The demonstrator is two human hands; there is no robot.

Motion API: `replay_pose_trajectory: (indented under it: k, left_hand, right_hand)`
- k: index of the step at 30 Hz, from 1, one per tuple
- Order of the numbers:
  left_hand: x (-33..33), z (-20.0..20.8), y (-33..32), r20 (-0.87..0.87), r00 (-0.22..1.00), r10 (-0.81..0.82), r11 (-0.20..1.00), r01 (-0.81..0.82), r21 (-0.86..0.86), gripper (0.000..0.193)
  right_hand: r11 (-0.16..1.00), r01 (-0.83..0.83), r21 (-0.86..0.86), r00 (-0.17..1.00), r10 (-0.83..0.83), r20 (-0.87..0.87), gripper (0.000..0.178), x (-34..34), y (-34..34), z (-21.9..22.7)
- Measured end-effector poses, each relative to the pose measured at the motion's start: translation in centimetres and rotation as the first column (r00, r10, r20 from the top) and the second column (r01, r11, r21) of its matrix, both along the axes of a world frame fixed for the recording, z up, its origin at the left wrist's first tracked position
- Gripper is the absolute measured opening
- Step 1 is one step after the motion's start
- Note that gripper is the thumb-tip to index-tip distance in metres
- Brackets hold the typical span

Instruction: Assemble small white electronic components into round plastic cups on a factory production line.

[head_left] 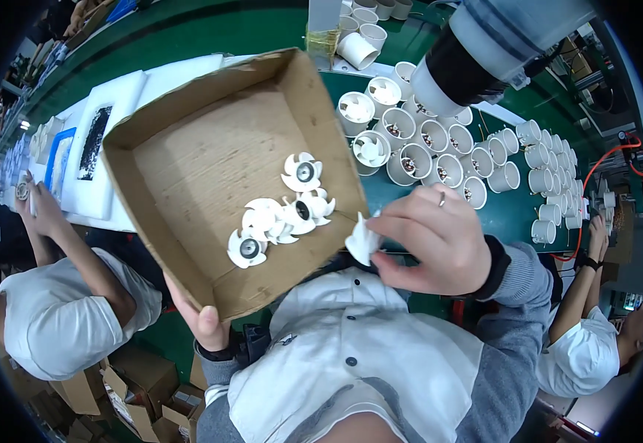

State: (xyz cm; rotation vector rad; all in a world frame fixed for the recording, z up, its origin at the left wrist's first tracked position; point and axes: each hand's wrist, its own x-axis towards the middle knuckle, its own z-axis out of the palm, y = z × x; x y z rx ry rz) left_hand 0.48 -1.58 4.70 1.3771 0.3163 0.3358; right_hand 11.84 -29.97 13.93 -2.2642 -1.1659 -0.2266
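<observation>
Right hand [436, 244]: thumb and fingers pinched closed on one white fan impeller [363, 240], by the right corner of an open cardboard box [196, 140]. Left hand [202, 317] grips the box's near corner, thumb at the rim; loose impellers [304, 173] lie inside. White cylindrical housings [408, 164] stand rightward on the green bench [510, 221].

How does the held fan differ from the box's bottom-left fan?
The held fan is pinched in the right hand; the bottom-left fan lies in the cardboard box. The held fan shows nearly edge-on; the bottom-left fan shows its grey hub. Both have white blades.
</observation>
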Motion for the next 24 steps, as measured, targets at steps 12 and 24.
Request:
replay_pose_trajectory:
  k: [12,24]
  left_hand:
    - [-2.7,-5.4,0.4,0.315,0.947,0.065,0.971,0.012,-0.238,0.069]
    - [-3.0,-6.0,0.6,0.326,0.944,0.053,0.977,0.018,-0.212,0.071]
  right_hand:
    - [0.887,0.38,-0.261,0.86,-0.443,-0.253,0.029,8.9,-10.8,-5.2]
    - [0.971,0.097,-0.218,0.974,-0.138,-0.179,0.025,12.6,-9.8,-11.0]
